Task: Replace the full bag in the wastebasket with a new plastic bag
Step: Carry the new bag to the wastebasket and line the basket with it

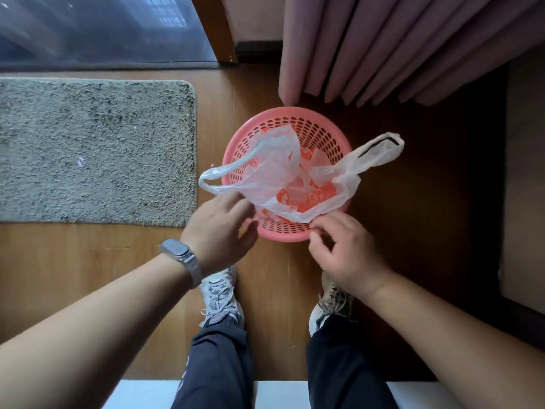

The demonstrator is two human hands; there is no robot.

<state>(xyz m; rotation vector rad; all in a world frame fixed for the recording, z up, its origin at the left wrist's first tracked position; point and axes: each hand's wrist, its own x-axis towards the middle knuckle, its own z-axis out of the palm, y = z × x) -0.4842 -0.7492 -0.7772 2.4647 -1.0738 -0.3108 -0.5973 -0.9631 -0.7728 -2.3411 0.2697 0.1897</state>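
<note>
The wastebasket [287,172] — one pink perforated plastic basket — stands on the wooden floor [88,276], just near of the hem of the pink curtain [383,48] and right of the grey rug [94,149]. Bare floor lies open between the basket and the rug's right edge, and dark, shadowed floor runs to its right. One translucent white plastic bag [274,169] with orange print sits loosely in the basket, its mouth partly spread; its two handle loops hang outside the rim, one trailing left, the other reaching out right. The print is too crumpled to read.

The left hand [218,228], a watch [180,255] on its wrist, has its fingers curled at the bag's edge by the near-left rim. The right hand [345,249] pinches the bag's edge at the near-right rim. The two hands are apart, each at the plastic. Two laced sneakers [219,293] show near of the basket, one on each side.
</note>
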